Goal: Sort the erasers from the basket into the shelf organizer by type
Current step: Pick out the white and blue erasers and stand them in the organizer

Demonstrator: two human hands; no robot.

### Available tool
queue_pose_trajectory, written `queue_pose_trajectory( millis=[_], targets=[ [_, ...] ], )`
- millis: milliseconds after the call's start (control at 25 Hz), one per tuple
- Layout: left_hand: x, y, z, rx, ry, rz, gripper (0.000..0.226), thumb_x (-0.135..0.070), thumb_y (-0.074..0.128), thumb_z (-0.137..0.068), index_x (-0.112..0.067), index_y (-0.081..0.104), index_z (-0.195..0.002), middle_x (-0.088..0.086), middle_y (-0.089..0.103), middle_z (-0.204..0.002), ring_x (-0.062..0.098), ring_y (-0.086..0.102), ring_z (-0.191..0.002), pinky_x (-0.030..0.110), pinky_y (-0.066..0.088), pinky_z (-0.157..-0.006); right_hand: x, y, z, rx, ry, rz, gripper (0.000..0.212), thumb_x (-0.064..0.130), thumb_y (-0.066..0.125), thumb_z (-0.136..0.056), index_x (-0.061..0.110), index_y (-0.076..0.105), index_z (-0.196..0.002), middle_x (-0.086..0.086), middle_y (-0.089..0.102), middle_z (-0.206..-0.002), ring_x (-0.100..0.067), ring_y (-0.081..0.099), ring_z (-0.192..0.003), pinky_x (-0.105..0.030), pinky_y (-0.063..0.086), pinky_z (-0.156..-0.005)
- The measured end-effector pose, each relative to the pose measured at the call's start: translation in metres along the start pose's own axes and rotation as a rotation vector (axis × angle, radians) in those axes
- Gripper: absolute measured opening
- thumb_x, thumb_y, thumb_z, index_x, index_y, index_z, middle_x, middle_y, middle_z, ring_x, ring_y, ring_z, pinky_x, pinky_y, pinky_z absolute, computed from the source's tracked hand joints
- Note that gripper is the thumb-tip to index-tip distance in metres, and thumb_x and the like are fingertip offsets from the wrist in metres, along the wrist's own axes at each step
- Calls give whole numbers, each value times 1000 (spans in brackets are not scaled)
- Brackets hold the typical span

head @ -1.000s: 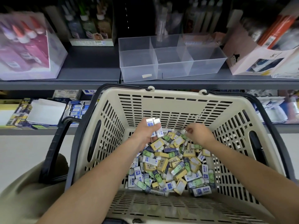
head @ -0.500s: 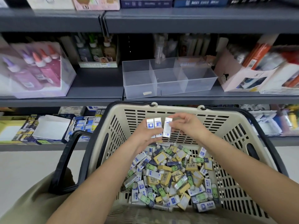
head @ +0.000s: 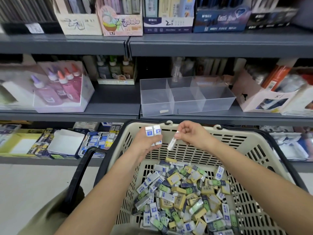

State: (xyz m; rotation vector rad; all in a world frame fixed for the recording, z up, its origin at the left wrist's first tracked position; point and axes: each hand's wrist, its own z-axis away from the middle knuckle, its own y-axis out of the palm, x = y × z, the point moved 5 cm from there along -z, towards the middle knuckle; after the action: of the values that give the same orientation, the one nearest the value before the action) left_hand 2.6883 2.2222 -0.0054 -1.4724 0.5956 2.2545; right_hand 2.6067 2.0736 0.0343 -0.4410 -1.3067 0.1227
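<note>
Right hand [head: 191,134] pinches eraser [head: 171,143], long axis tilted down-left; left hand [head: 147,141] grips erasers [head: 153,133] upright

The beige slotted plastic basket [head: 245,133] runs off the bottom edge, so its near wall and part of the heap of small paper-sleeved erasers [head: 183,197] are cut off, and their print is too small to read. The left hand [head: 145,144] covers the lower ends of two white blue-labelled erasers [head: 153,131]. The slim white eraser [head: 171,143] pinched by the right hand [head: 191,134] is smeared. The glue bottles with coloured caps [head: 67,89] at left are blurred, and the cardboard display boxes [head: 118,17] on the top shelf are cropped.
</note>
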Motion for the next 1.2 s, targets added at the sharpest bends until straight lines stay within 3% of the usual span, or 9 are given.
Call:
queue_pose_trajectory(
  millis=[120,240,400,520,720,880,1040,1200],
  targets=[
    [-10,-11,0,-12,25,40,28,3,68,-80,-16,55,-97,7,67,-90,17,66,-80,26,54,-62,16,-2,-14,-52,-72,-38,18,8,70,-79,13,54,-74,3,63,-55,-6,60,-48,-18,49,-48],
    [-32,-20,-4,-42,115,64,30,1,68,-80,-18,57,-101,9,68,-95,17,67,-81,23,54,-60,45,-17,-41,-197,-157,-138,20,-1,68,-79,16,59,-73,-1,65,-59,-7,63,-49,-17,51,-51],
    [-73,-38,-17,-215,286,6,28,-1,65,-83,-17,54,-104,5,64,-95,14,63,-79,20,54,-59,79,-29,-78,-313,-234,-8,16,6,65,-83,21,63,-77,-2,67,-73,-10,65,-64,-23,54,-68],
    [-80,-44,-29,-286,290,-46,31,0,60,-86,-16,48,-110,3,60,-99,12,60,-82,21,54,-65,91,-20,-99,-283,-255,210,8,16,67,-82,23,69,-87,3,67,-80,-8,59,-71,-24,50,-76],
    [-78,-46,-44,-302,267,-23,33,0,58,-87,-16,50,-116,5,60,-104,13,60,-85,27,54,-75,102,-5,-118,-224,-291,452,15,23,66,-83,21,72,-97,9,67,-84,0,57,-72,-14,43,-72],
    [-84,-44,-47,-254,312,-19,29,0,57,-87,-29,53,-90,-1,60,-90,11,60,-81,22,56,-70,92,19,-125,-63,-262,623,19,21,58,-90,16,70,-104,1,69,-106,-14,62,-96,-24,46,-87],
    [-84,-44,-47,-236,309,-10,27,0,57,-88,-25,54,-96,1,61,-94,10,62,-83,19,56,-68,91,29,-126,20,-252,725,20,20,56,-88,16,69,-103,-4,70,-99,-22,62,-91,-38,52,-84],
    [-89,-42,-47,-203,324,-16,35,2,55,-88,-30,54,-76,-2,61,-83,12,61,-81,24,55,-73,92,31,-128,-50,-253,754,24,17,54,-89,18,67,-109,-4,69,-98,-23,62,-91,-36,52,-80]
  ],
)
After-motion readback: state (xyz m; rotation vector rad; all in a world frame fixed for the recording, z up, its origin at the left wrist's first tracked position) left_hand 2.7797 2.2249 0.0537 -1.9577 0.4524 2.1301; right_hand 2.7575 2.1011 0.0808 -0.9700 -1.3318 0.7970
